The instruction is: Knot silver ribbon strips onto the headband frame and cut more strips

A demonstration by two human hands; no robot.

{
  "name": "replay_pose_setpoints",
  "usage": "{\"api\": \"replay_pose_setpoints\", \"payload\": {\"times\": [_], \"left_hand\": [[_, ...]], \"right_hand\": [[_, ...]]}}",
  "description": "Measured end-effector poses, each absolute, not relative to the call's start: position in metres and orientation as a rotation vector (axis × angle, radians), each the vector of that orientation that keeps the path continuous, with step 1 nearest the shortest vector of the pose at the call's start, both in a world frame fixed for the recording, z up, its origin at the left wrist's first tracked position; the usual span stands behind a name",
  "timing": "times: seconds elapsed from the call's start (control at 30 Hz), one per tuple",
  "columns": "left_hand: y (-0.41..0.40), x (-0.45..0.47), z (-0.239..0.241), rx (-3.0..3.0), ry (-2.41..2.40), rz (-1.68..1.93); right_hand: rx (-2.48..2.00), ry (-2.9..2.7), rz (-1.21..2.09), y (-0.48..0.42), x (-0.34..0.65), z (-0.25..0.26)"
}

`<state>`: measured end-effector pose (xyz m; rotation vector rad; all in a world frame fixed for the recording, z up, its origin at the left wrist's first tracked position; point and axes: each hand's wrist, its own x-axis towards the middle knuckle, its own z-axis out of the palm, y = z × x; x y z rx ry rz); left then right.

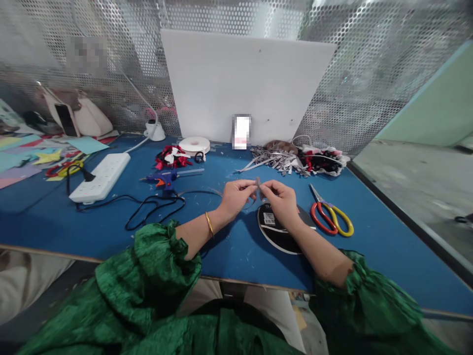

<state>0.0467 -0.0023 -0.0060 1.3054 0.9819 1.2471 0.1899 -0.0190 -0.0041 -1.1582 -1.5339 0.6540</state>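
Both my hands meet above the middle of the blue table, pinching a narrow grey ribbon between them. My left hand has thumb and forefinger closed on it, and a thin grey strand trails off to the left behind this hand. From the other side my right hand pinches the same ribbon, its lower fingers curled. Beneath my right wrist lies a black ribbon spool with a barcode label, partly covered by the forearm. To its right rest scissors with one red and one yellow handle, blades slightly apart.
A blue glue gun, its black cable and a white power strip lie left. Cut grey ribbon pieces, red-black bows and a white spool sit toward the back. A white board stands behind a blurred phone.
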Motion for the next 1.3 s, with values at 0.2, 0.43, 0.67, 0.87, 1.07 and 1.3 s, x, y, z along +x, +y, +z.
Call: {"api": "replay_pose_setpoints", "payload": {"times": [0.2, 0.43, 0.67, 0.87, 1.07, 1.3], "left_hand": [[-0.003, 0.049, -0.008, 1.278, 0.943, 1.244], [-0.002, 0.048, -0.01, 1.293, 0.96, 1.252], [0.003, 0.046, -0.016, 1.478, 1.021, 1.289], [-0.005, 0.044, -0.008, 1.802, 1.004, 1.309], [-0.01, 0.044, -0.004, 1.912, 0.946, 1.282], [-0.009, 0.043, -0.009, 1.956, 1.038, 1.235]], "right_hand": [[-1.18, -1.516, 0.644, -0.017, 0.191, -0.007], [-1.201, -1.57, 0.584, -0.018, 0.192, -0.008], [-1.193, -1.699, 0.367, -0.019, 0.192, -0.009], [-1.15, -1.582, 0.308, -0.019, 0.193, -0.003], [-1.048, -1.603, 0.302, -0.021, 0.193, 0.002], [-1.035, -1.639, 0.194, -0.031, 0.193, 0.007]]}}
